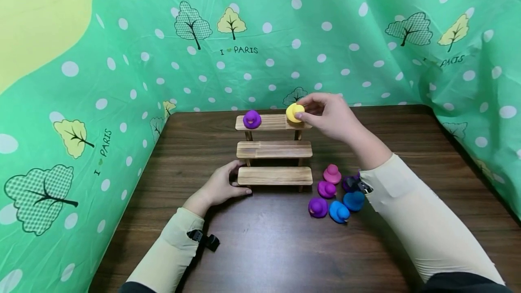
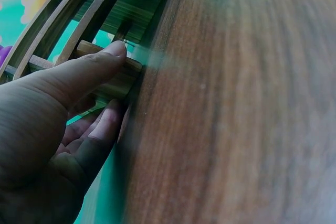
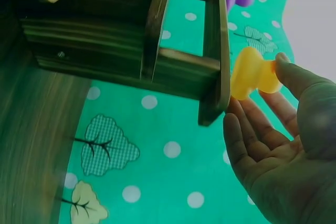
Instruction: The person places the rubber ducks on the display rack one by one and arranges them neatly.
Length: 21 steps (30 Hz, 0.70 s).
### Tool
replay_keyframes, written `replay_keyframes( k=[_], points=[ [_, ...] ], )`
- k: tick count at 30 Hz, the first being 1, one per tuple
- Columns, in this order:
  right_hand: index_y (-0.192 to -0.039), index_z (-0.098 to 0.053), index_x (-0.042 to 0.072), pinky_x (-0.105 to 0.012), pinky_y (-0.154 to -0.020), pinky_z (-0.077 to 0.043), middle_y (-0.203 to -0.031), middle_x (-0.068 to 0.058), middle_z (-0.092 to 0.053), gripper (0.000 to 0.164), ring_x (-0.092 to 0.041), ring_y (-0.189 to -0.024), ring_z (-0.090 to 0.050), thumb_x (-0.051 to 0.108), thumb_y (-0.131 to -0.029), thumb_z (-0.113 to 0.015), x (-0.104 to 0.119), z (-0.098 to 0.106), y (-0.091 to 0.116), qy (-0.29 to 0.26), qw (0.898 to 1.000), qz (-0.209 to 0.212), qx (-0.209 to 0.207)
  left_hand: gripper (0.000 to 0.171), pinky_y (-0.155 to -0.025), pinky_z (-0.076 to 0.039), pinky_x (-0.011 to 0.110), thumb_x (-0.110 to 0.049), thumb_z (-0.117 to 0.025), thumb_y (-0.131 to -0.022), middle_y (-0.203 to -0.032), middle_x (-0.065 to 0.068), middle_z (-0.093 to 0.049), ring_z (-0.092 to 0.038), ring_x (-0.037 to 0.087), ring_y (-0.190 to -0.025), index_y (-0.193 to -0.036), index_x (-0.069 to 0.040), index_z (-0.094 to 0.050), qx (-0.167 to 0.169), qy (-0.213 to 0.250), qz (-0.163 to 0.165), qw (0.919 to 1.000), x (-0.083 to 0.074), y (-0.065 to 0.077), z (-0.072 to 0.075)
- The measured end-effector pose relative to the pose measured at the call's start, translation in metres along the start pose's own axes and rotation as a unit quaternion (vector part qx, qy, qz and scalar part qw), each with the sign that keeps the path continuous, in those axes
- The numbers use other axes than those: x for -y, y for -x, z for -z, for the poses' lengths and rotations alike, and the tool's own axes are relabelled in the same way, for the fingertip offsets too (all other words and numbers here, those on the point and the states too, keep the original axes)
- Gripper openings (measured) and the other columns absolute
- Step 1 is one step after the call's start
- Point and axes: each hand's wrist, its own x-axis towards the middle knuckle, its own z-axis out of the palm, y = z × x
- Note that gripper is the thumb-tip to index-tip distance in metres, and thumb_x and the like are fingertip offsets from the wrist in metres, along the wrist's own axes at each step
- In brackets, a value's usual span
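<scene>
A three-tier wooden display stand (image 1: pixel 274 176) stands on the table. My left hand (image 1: pixel 220 184) holds its lower left end, with the thumb and fingers on either side of a wooden bar (image 2: pixel 110 59) in the left wrist view. My right hand (image 1: pixel 331 114) pinches a yellow rubber duck (image 1: pixel 294 113) at the right end of the top tier. In the right wrist view, the duck (image 3: pixel 249 74) is right at the shelf board's edge, with the thumb on its head. A purple duck (image 1: pixel 252 120) sits at the left end of that tier.
Several more ducks lie on the table right of the stand: a pink one (image 1: pixel 332 174), purple ones (image 1: pixel 318 207) and blue ones (image 1: pixel 339 212). The right sleeve (image 1: pixel 411 211) partly covers this group. Green polka-dot cloth (image 1: pixel 260 71) walls the table's back and sides.
</scene>
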Motion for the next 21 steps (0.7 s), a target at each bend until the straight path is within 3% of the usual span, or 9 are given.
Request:
replay_keyframes(
  k=[14,21],
  points=[
    [-0.118,-0.075,0.013,-0.036,-0.077,-0.059,-0.105,-0.001,-0.074,0.028,-0.018,-0.09,-0.068,0.029,-0.095,-0.082,0.019,-0.027,-0.013,0.003,0.999,-0.013,0.041,0.083,-0.088,-0.06,0.024,-0.015,-0.097,-0.077,-0.134,0.012,-0.067,-0.065,0.022,-0.119,-0.146,-0.005,-0.052,0.003,0.004,-0.005,1.0,0.001,-0.001,0.0],
    [-0.115,-0.075,0.014,-0.036,-0.08,-0.058,-0.104,0.001,-0.073,0.026,-0.017,-0.091,-0.068,0.031,-0.096,-0.081,0.02,-0.033,-0.014,0.004,0.999,-0.013,0.052,0.084,-0.089,-0.06,0.025,-0.014,-0.097,-0.077,-0.136,0.013,-0.066,-0.065,0.022,-0.12,-0.147,-0.003,-0.051,0.005,0.011,-0.006,0.9999,0.001,0.0,0.0]
  ],
)
